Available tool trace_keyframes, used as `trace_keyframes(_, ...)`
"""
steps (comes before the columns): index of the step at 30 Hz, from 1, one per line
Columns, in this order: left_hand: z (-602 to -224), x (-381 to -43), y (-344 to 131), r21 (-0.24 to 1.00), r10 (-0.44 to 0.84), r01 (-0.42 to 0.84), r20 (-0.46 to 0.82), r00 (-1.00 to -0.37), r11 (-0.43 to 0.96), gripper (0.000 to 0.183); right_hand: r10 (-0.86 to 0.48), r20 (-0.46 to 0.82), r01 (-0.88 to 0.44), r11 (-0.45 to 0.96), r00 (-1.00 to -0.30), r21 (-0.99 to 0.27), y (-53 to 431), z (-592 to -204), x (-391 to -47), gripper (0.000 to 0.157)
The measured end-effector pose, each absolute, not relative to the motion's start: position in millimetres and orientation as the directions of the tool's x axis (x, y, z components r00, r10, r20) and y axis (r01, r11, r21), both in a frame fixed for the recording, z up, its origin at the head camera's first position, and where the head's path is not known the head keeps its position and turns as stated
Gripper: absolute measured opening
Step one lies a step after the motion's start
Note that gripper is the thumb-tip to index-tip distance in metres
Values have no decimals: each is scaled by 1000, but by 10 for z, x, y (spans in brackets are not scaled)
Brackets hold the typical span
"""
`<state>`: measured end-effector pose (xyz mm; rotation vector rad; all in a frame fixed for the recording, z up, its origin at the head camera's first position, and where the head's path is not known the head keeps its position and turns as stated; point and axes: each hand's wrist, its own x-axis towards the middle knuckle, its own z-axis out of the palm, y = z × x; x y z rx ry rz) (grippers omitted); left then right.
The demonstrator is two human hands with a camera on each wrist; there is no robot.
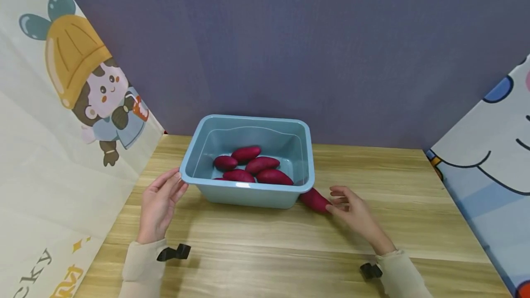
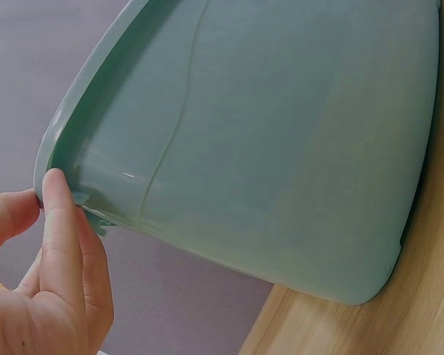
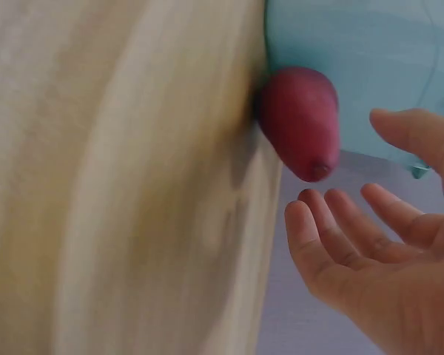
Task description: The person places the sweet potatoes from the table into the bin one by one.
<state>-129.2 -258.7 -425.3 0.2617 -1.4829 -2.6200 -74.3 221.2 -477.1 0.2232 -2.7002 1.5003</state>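
A light blue plastic basin (image 1: 248,195) stands on the wooden table, with several purple sweet potatoes (image 1: 262,165) lying in it. My left hand (image 1: 158,203) pinches the basin's rim at its near left corner; in the left wrist view, thumb and fingers of the left hand (image 2: 63,266) lie on either side of the rim. Another sweet potato (image 1: 315,200) lies on the table against the basin's right front corner. Beside its outer end is my right hand (image 1: 356,215), fingers parted and loosely bent. In the right wrist view a gap shows between the fingertips and this sweet potato (image 3: 302,122).
The wooden tabletop (image 1: 256,256) reaches back to a dark blue-grey wall panel (image 1: 290,49). Cartoon-printed sheets flank it, a white one (image 1: 41,151) at left and another (image 1: 488,160) at right. Small black devices sit at both wrists.
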Motion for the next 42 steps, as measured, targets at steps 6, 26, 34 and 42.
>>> trace_keyframes(6,-4253,-1291,-2587,855,-193,19,-95,-977,-519,14,-86,89,-121,528,-992,-840,2169,-4933,-750,45)
trace_keyframes(26,-4261,-1283,-2586,861,-188,27,-81,-979,-508,16,15,61,-42,551,-998,-833,2124,-5069,-757,43)
trace_keyframes(34,-4257,-1281,-2589,853,-186,24,-87,-979,-522,16,31,69,-43,524,-997,-851,2177,-5073,-754,44)
trace_keyframes(42,-4248,-1289,-2590,848,-186,17,-96,-978,-529,14,41,115,-79,504,-992,-860,2266,-4910,-766,45)
